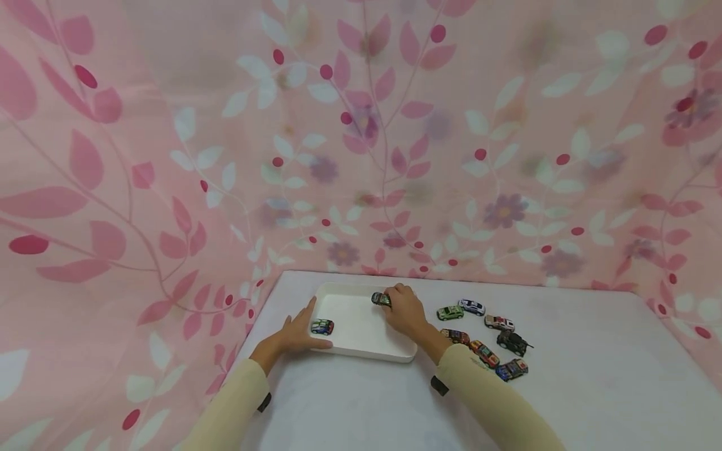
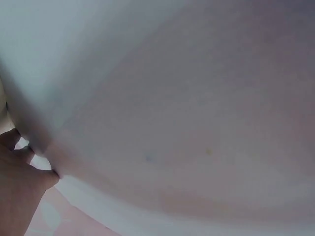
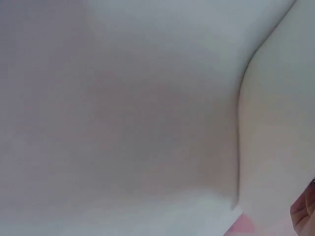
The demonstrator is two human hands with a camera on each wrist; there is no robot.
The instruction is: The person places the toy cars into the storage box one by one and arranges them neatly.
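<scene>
A white rectangular tray lies on the table, with a green-and-blue toy car at its left end. My left hand rests against the tray's left side, fingers extended and thumb along the front rim. In the left wrist view the fingertips of that hand touch a pale edge. Over the back right part of the tray, my right hand pinches a dark green striped toy car. The right wrist view catches only a bit of the right hand beside the tray's pale wall.
Right of the tray, several toy cars lie loosely grouped, among them a green one, a white one and a blue one. A black toy vehicle is with them. Floral pink cloth hangs behind the white-covered table.
</scene>
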